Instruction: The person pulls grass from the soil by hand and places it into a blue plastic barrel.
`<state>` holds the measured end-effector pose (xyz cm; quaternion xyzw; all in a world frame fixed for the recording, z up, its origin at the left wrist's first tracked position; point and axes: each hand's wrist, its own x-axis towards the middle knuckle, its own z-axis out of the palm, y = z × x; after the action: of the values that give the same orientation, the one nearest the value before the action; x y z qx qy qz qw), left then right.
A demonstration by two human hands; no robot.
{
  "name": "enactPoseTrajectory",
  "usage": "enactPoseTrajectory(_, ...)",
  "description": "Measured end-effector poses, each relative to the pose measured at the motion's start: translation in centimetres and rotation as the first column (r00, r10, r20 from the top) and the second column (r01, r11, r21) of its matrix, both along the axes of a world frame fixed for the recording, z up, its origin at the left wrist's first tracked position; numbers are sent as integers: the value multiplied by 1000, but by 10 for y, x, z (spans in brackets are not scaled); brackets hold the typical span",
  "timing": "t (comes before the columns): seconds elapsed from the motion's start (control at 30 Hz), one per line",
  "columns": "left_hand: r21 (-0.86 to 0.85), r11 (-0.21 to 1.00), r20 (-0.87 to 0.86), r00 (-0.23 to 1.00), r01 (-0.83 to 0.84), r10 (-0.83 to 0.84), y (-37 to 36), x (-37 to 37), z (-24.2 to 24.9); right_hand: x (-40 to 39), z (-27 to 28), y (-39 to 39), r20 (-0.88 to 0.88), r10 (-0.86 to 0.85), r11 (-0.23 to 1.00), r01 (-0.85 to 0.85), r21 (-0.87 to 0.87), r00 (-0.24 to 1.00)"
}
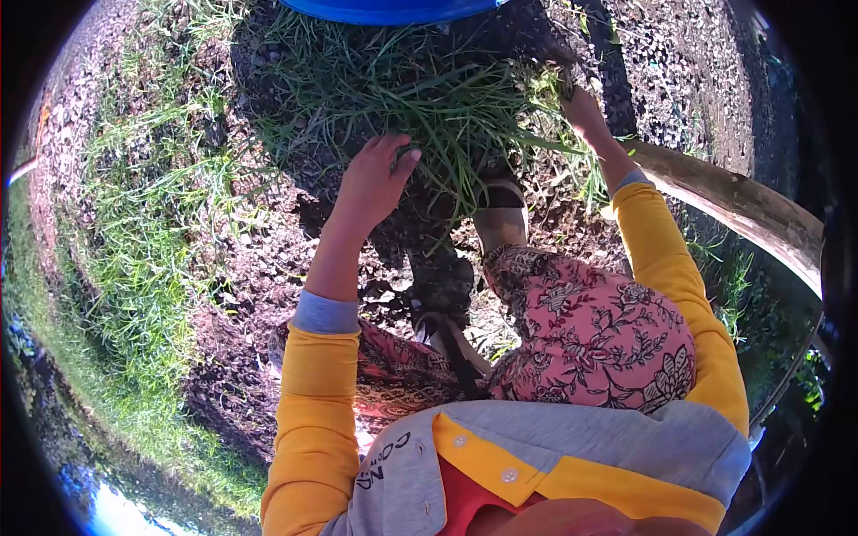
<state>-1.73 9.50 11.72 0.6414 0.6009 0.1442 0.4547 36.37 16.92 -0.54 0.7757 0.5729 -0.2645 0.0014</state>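
Observation:
My left hand (380,176) hovers at the near edge of a patch of long green grass (393,103), its thumb apart from the bent fingers and nothing seen between them. To the right, my right hand (583,112) reaches down at the side of the same patch. Its fingers are closed on a tuft of grass (543,94), though shadow partly hides the fingertips. Loose blades lean across the dark soil between both hands.
A blue tub-like container (393,11) stands just past the grass. On the right lies a wooden pole (733,183). My shoe (500,219) is close behind the grass. More grass (147,295) grows over soil on the left.

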Motion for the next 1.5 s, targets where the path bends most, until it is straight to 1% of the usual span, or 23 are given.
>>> enactPoseTrajectory(0.03,-10,1000,2,1000,8,-7,-7,-1,-2,-6,19,-13,-104,-112,993,115,24,988)
enactPoseTrajectory(0.07,7,1000,7,1000,8,-8,-5,-1,-5,-8,34,-36,-165,-104,974,134,184,981)
enactPoseTrajectory(0.1,31,999,14,1000,11,-12,0,-1,-6,10,24,-64,-206,-136,964,177,197,969)
enactPoseTrajectory(0.23,27,999,25,999,-31,30,3,-11,4,85,74,-243,92,0,980,18,-198,996)
enactPoseTrajectory(0.27,28,999,25,999,-44,43,5,-15,4,144,70,-301,130,-29,876,87,-475,991)
enactPoseTrajectory(0.47,47,999,9,1000,-22,22,-1,-20,-7,220,75,-415,437,223,968,-145,-206,871)
enactPoseTrajectory(0.53,27,1000,9,1000,0,0,-2,-17,-5,225,75,-389,296,305,891,-161,-425,905)
enactPoseTrajectory(0.57,15,1000,9,1000,9,-9,-1,-13,-3,225,85,-318,91,300,745,-173,-645,950)
enactPoseTrajectory(0.6,2,1000,11,1000,19,-19,1,-11,0,130,112,-229,101,76,841,-9,-542,992)
enactPoseTrajectory(0.63,7,1000,12,1000,18,-18,2,-9,4,95,100,-180,121,180,955,-144,-259,976)
enactPoseTrajectory(0.67,9,1000,11,1000,19,-19,3,-7,7,68,85,-134,109,231,973,-227,-43,967)
enactPoseTrajectory(0.73,28,999,2,1000,21,-21,2,-6,6,18,65,-55,67,287,933,-295,205,955)
enactPoseTrajectory(0.8,63,998,-4,1000,23,-23,-2,-8,2,-20,48,1,140,246,968,-235,-93,959)
enactPoseTrajectory(0.83,46,999,-16,1000,25,-25,-5,-9,-1,-24,35,15,261,503,864,-478,-157,824)
enactPoseTrajectory(0.87,33,999,-29,999,25,-24,-10,-11,-4,-41,42,33,216,486,839,-384,-386,847)
enactPoseTrajectory(0.9,22,1000,-43,999,21,-20,-12,-12,-6,-51,29,45,272,405,816,-211,-539,873)
enactPoseTrajectory(0.97,9,1000,-21,1000,10,-9,-17,-15,-3,-56,18,48,244,468,749,-234,-619,850)
enactPoseTrajectory(1.1,-30,999,-43,998,-42,41,-20,-29,-1,-26,-33,48,140,449,798,-325,-508,883)
enactPoseTrajectory(1.17,-37,998,-64,997,-47,45,-21,-35,-1,9,-86,53,121,587,765,-499,-407,800)
enactPoseTrajectory(1.2,-42,998,-74,996,-47,44,-22,-37,-1,13,-83,49,30,561,779,-515,-359,827)
enactPoseTrajectory(1.3,-32,998,-50,997,-55,54,-24,-41,-2,37,-106,37,-176,372,889,-404,-216,911)
enactPoseTrajectory(1.47,-28,998,-81,995,-63,60,-22,-41,4,-3,-26,33,-275,13,944,-102,-313,961)
enactPoseTrajectory(1.5,-26,997,-80,995,-68,66,-23,-42,3,-3,-24,36,-355,-48,979,-26,-200,934)
